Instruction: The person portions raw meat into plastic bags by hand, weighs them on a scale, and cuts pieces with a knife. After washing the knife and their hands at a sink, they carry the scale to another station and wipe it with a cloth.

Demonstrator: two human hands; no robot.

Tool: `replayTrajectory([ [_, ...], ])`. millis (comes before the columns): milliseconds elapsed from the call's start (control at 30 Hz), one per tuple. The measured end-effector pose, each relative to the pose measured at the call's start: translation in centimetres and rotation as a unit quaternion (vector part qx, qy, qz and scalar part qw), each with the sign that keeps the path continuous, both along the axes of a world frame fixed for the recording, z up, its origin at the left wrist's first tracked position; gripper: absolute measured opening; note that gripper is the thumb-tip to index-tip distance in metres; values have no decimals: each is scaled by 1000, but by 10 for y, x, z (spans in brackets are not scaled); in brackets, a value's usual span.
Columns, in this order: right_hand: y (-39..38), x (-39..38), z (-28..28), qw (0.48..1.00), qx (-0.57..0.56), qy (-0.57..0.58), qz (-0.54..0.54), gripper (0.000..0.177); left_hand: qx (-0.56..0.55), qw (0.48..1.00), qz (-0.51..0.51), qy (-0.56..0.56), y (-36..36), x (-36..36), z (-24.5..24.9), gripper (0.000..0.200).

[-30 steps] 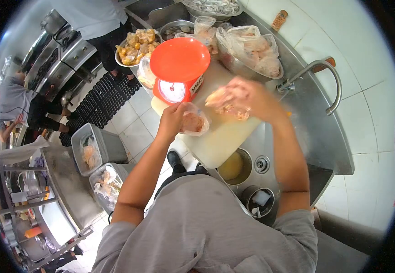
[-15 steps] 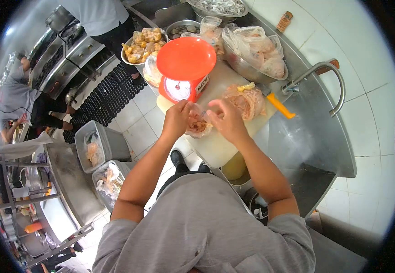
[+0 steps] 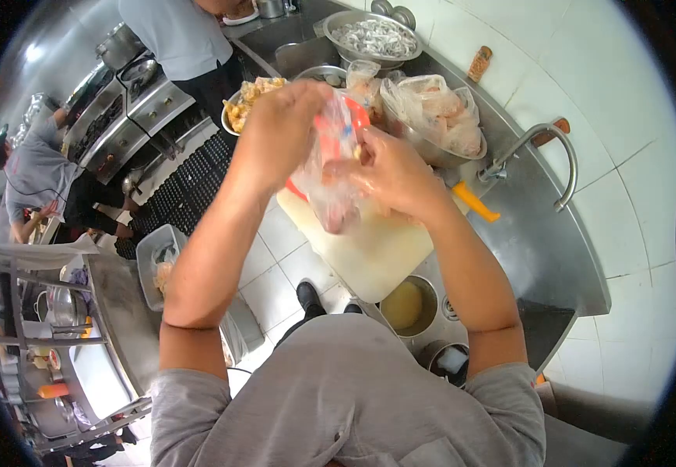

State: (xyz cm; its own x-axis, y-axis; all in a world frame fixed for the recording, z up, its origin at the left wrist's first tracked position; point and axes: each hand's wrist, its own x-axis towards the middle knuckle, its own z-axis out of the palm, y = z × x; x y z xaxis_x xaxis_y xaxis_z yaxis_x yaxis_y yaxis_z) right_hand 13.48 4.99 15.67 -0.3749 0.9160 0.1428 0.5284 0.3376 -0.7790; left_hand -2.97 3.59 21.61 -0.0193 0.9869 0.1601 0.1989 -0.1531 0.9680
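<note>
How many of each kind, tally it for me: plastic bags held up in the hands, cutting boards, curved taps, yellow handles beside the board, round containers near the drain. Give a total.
Held plastic bag: 1
Cutting board: 1
Curved tap: 1
Yellow handle: 1
Round containers: 2
Total: 6

Grey short-sleeved shirt [image 3: 330,381], small dark spot [image 3: 336,437] on its front, what look like black trousers [image 3: 294,330], black shoe [image 3: 307,293]

Open space lying over the near end of the cutting board [image 3: 375,266], plastic bag [image 3: 330,193] hanging ahead, red scale [image 3: 358,114] and metal bowl [image 3: 451,157] blocking beyond, orange handle [image 3: 475,202] jutting rightward
</note>
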Motion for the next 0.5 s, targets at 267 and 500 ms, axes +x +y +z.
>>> replayTrajectory([
  [267, 77, -16, 52, 994, 88, 57, -25, 22, 132, 990, 27, 29, 67, -19, 33, 25],
  [500, 139, -27, 5, 995, 81, 28, -51, 21, 60, 997, 58, -8, 133, -30, -29, 26],
])
